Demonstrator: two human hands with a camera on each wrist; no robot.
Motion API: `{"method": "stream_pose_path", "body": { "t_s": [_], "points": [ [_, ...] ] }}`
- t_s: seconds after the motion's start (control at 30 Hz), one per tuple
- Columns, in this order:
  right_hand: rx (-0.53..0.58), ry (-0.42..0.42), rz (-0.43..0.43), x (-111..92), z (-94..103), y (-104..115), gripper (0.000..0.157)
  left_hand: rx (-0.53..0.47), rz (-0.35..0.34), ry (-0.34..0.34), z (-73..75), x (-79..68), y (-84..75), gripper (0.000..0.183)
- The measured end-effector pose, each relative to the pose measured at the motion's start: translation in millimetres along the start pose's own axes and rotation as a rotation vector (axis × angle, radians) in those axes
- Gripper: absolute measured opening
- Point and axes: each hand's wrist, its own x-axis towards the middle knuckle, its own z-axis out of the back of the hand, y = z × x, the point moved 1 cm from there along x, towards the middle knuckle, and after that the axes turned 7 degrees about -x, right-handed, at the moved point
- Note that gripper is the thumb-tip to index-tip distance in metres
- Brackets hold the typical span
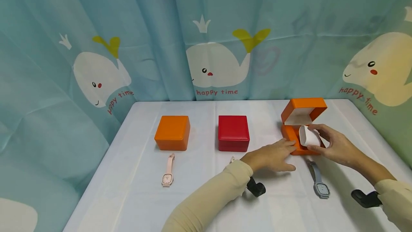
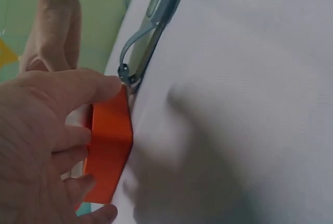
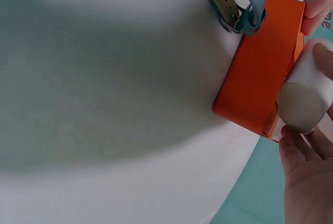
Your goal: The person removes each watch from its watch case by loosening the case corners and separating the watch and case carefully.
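My right hand point(image 1: 339, 146) pinches a white watch cushion point(image 1: 309, 136) between thumb and fingers. It holds the cushion tilted over the base of an open orange watch box point(image 1: 288, 131) at the right of the table. In the right wrist view the rounded end of the cushion point(image 3: 302, 107) overlaps the box's rim. My left hand point(image 1: 273, 155) lies at the box's left side with fingers spread, fingertips touching its edge. A blue-grey watch point(image 1: 318, 182) lies just in front of this box, between the two hands.
A closed orange box point(image 1: 172, 133) stands at the left, with a pink watch point(image 1: 168, 173) in front. A closed red box point(image 1: 233, 133) stands in the middle; another watch point(image 1: 233, 159) is mostly hidden behind the left forearm. A whale-print curtain point(image 1: 154, 46) hangs behind the white table point(image 1: 135, 196).
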Motion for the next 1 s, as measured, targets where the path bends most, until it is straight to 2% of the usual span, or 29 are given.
{"method": "stream_pose_path", "body": {
  "t_s": [0.07,0.2,0.4,0.6,0.8,1.0],
  "points": [
    [-0.019,0.008,0.014,3.0,-1.2,-0.2,0.065,0.074,0.003,-0.007,-1.6,-0.5,-0.9,0.071],
    [-0.028,0.024,0.054,8.7,-3.8,0.8,0.064,0.117,0.012,-0.026,-5.2,-1.5,-0.6,0.071],
    [-0.015,0.042,0.097,10.9,-5.3,0.8,0.066,0.058,0.018,-0.018,-8.6,-2.7,0.2,0.072],
    [0.008,0.070,0.126,15.4,-7.5,2.3,0.067,0.020,0.014,-0.028,-5.7,-3.7,3.2,0.070],
    [0.033,0.117,0.081,17.2,-11.0,3.5,0.063,-0.050,0.020,-0.004,-5.8,-3.2,4.4,0.071],
    [-0.010,0.141,0.033,18.3,-13.0,3.2,0.052,-0.037,0.013,0.001,-6.0,-2.1,3.1,0.071]
  ]
}}
